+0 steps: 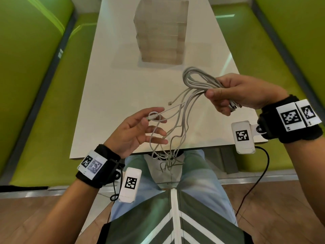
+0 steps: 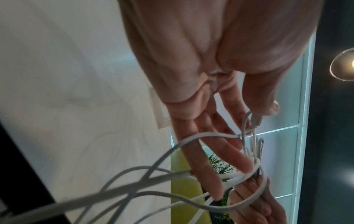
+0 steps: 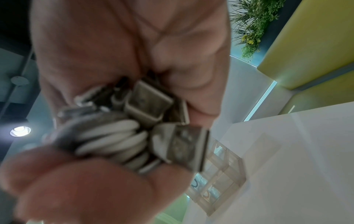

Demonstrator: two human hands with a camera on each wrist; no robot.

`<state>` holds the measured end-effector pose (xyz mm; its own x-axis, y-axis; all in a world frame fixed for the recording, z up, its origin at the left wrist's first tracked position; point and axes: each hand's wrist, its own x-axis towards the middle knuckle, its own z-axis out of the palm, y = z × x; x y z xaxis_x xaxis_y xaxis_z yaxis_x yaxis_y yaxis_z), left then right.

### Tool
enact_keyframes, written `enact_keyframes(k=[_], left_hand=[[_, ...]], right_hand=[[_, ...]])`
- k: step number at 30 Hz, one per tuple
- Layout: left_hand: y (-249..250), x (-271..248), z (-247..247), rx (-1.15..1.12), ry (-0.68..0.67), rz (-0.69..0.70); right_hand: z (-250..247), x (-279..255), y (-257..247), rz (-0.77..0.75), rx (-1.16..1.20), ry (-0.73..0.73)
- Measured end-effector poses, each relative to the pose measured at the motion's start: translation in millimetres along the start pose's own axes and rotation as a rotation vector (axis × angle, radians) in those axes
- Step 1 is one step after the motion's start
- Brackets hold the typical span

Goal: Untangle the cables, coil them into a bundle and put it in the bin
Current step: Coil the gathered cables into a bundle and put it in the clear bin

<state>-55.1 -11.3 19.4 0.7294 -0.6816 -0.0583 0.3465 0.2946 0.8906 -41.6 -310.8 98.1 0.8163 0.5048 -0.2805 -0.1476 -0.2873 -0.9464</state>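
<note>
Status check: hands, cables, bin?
Right hand grips coiled white cables. Left hand pinches one connector end; strands dangle. Clear plastic bin unobstructed.

White cables [image 1: 197, 81] part-coiled, loose ends dangling; clear bin [image 1: 161, 30] upright.

Close-up, blurred: right hand [image 3: 107, 75] fills frame's left and centre, fingers curled round a bunch of white cables [image 3: 111, 139] w/ metal USB plugs [image 3: 147, 104] sticking out toward camera. Lower right: pale table [image 3: 296, 166] w/ a clear bin [image 3: 216, 181]. Upper right: yellow-green seat back [image 3: 316, 37], hanging plant [image 3: 252, 19].
</note>
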Motion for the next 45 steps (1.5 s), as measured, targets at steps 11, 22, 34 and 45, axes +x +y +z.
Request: enact_keyframes(k=[11,22,34,45], left_hand=[[4,2,-1,-0.013,0.016,-0.005],[-11,14,16,0.645,0.283,-0.217],[17,22,8,0.507,0.417,0.124],[-6,32,63,0.547,-0.046,-0.131]], right_hand=[[-6,-8,-1,-0.015,-0.008,-0.010],[0,-7,-13,-0.045,-0.005,-0.026],[20,-1,-19,0.064,-0.166,-0.144],[26,6,-38,0.103,-0.369,-0.193]])
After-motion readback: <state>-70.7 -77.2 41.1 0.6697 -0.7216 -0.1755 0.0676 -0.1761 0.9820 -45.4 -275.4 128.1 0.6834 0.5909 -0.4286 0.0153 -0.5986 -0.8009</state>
